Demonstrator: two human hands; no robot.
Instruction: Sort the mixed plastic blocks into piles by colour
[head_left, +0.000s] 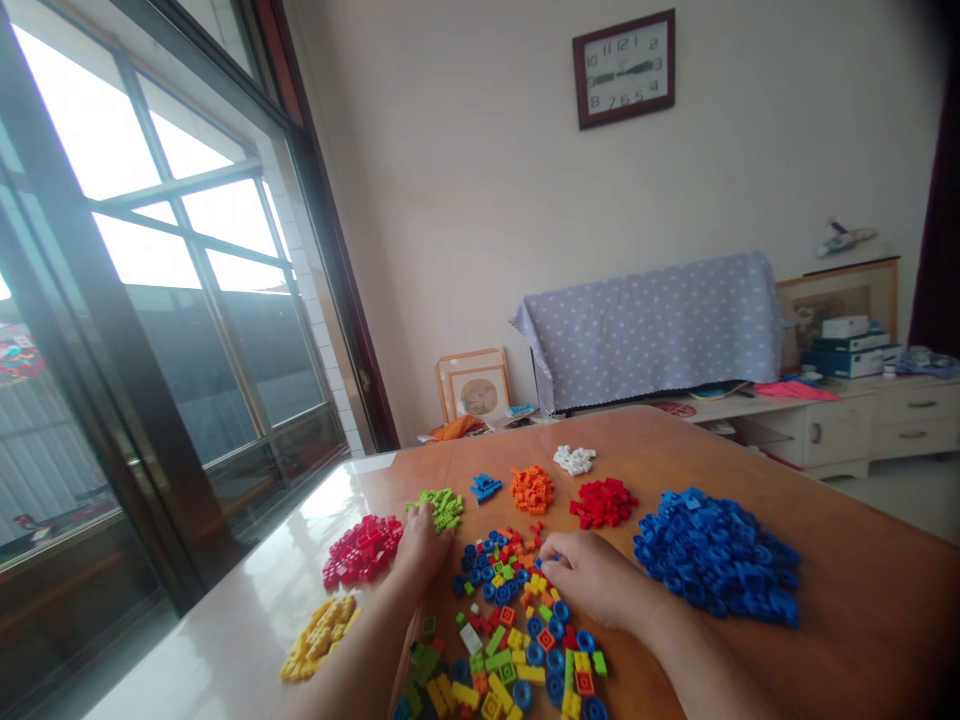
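A mixed heap of small coloured bricks [510, 640] lies on the brown table [862, 600] in front of me. My right hand [592, 578] rests on the heap, fingers curled down among the pieces; what they pinch is hidden. My left hand [421, 545] reaches forward, fingers closed at the near edge of the lime-green pile [441, 505], beside the pink-red pile [364, 548]. Sorted piles ring the heap: yellow [319, 636], small blue [485, 487], orange [532, 488], white [574, 459], red [604, 502] and a large blue pile [716, 555].
A tall window [150, 300] runs along the left. Behind the table stand a low white cabinet [840, 425], something covered by a dotted cloth [652, 325], framed pictures [474, 385] on the floor, and a wall clock [624, 68].
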